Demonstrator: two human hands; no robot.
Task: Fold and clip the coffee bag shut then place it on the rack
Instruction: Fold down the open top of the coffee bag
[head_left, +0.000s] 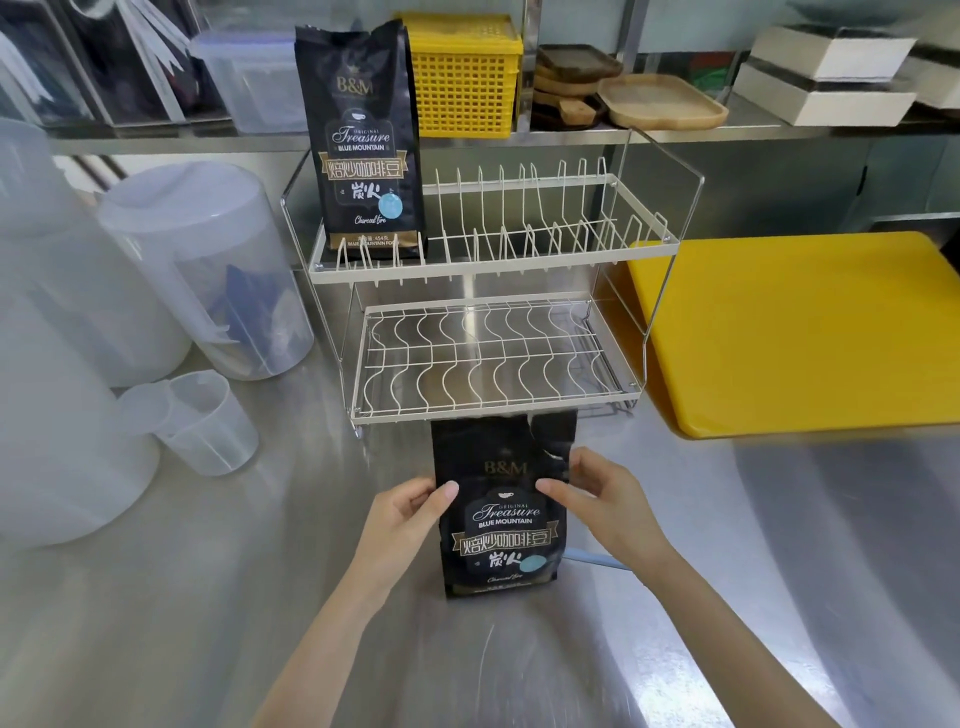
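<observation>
Both hands on upright coffee bag (501, 514), in front of rack (493, 358).

Left hand (410, 512) half-curled, thumb on bag front, fingers wrapped at its left edge. Right hand (602, 493) same on right edge, thumb on front. Bag black, printed label, stands on steel counter (208, 597) between both hands; top unfolded, just below rack's lower tier. Second bag (363, 140) stands on rack's upper tier, left end.
</observation>
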